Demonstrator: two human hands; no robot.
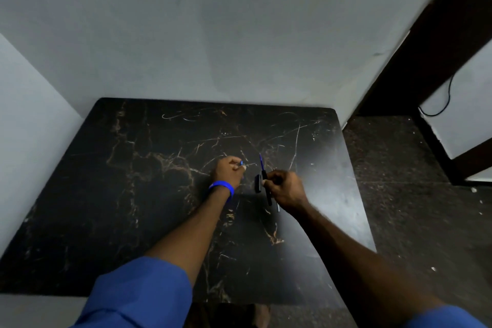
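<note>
My right hand (286, 188) grips a black pen barrel (266, 186) with a thin blue refill (261, 161) sticking out of its far end. A small dark pen part (257, 183) lies just left of the barrel on the black marble table (133, 181). A thin metal piece (278, 207) pokes out below my right hand. My left hand (229, 170), with a blue wristband, pinches a tiny blue-and-silver piece (242, 164) at its fingertips, a short way left of the refill. The two hands are apart.
The table stands in a corner between grey walls (213, 34). A dark speckled floor (412, 208) lies to the right, with a dark wooden frame (431, 42) and a black cable (442, 106) beyond it.
</note>
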